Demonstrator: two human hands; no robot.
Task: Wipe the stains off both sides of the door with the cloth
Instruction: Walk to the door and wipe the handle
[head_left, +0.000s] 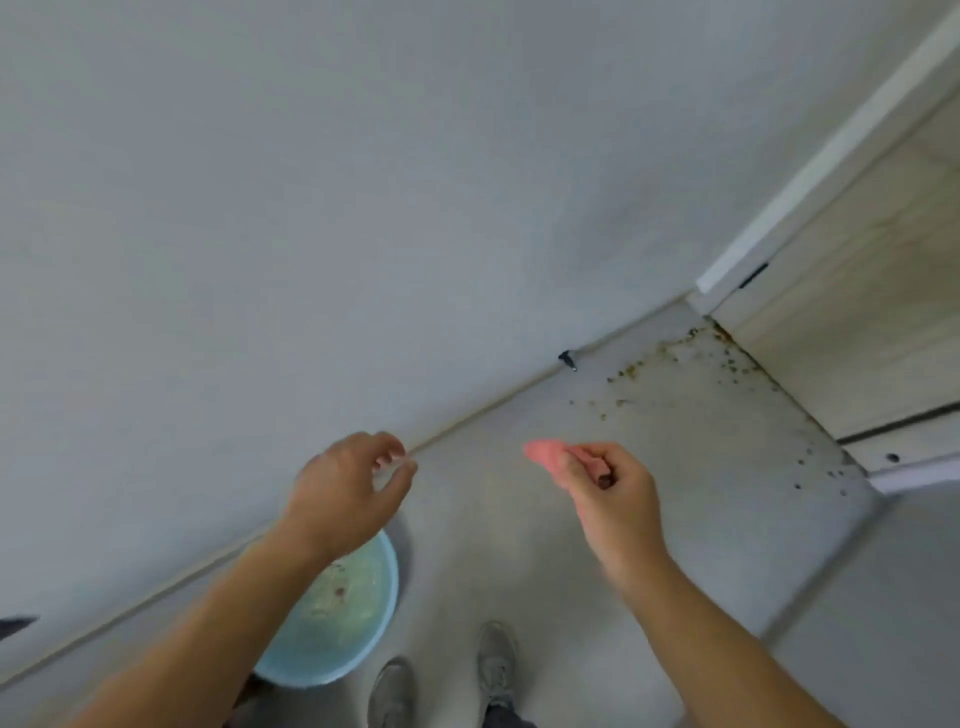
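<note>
Your right hand (615, 488) is clenched around the pink cloth (545, 454), which sticks out past your fingers, well apart from the pale wood-grain door (852, 322) at upper right. Your left hand (345, 491) holds nothing, its fingers loosely curled, above the blue basin (358, 623) of murky water.

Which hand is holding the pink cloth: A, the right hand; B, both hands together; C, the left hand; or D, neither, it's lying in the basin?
A: the right hand grips the pink cloth, while the left hand holds nothing, its fingers loosely curled.
</note>
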